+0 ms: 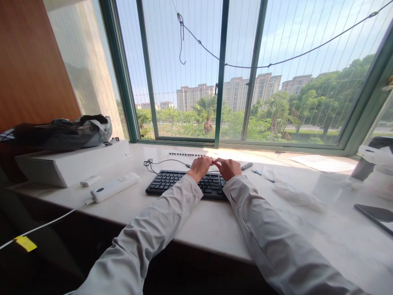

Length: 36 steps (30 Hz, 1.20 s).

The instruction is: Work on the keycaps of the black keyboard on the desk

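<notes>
Wide pale stone counter (215, 221) runs under the big green-framed window (221, 73). I sit at it, both arms stretched forward in white sleeves. Large white flat box (73, 164) sits far left on the counter, with a dark bag (58, 133) piled on top of it.

Black keyboard (184, 183) lies mid-counter, straight ahead, and its far right part is hidden under my wrists. A thin black cable (159, 163) loops off behind it toward the window.

My left hand (200, 167) and right hand (227, 168) hover over the keyboard's back edge, knuckles up and fingertips meeting between them. The fingers look curled and pressed toward each other, maybe pinching something tiny. Too small to tell what, or whether anything is held at all.

Just beside my right hand, a dark pen (247, 166) lies on the counter, with a blue pen (263, 176) a bit further right. A spiral-bound pad edge (187, 154) lies behind the keyboard near the window. A white oblong device (115, 187) lies left of the keyboard, its white cord (46, 224) trailing off the counter edge, with a yellow tag (26, 243) on it. A small white stick (90, 180) lies near the box.

Right side: paper sheet (322, 163) by the window, crumpled clear plastic (294, 196), dark phone (374, 214) near the edge. Blurry dark and white objects sit at the far right, unclear. Nothing lies between my hands and the keyboard.
</notes>
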Motion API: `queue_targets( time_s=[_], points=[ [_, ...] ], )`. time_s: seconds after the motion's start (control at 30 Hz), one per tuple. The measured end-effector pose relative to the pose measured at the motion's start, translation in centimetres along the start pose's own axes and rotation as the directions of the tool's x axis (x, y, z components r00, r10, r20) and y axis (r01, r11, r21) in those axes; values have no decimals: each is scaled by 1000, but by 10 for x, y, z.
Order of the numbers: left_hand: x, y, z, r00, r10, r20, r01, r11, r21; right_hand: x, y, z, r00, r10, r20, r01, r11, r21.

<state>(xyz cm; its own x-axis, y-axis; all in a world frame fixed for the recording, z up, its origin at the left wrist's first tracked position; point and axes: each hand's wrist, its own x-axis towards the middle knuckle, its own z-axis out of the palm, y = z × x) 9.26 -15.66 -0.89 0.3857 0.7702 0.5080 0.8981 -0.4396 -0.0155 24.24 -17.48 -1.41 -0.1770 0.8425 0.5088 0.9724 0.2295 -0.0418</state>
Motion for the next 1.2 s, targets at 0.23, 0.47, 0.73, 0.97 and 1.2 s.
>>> queue_targets(
  time_s=[0.23, 0.47, 0.73, 0.97, 1.2],
  points=[
    [1, 1, -1, 998, -27, -54, 22, 996, -91, 4, 9, 12, 991, 123, -51, -113, 981, 159],
    [-1, -7, 3, 999, 20, -34, -26, 984, -175, 7, 22, 15, 998, 69, -4, -66, 968, 240],
    [-3, -22, 5, 981, 184, 66, -162, 954, -252, 7, 38, 14, 989, -110, 101, 79, 960, 269],
    [-4, -23, 10, 975, 206, 89, -177, 949, -260, 3, 37, 14, 981, -100, 167, 57, 968, 246],
    [-7, -21, 11, 970, 214, 115, -189, 962, -200, 1, 40, 18, 976, -120, 184, 72, 966, 249]
  ],
)
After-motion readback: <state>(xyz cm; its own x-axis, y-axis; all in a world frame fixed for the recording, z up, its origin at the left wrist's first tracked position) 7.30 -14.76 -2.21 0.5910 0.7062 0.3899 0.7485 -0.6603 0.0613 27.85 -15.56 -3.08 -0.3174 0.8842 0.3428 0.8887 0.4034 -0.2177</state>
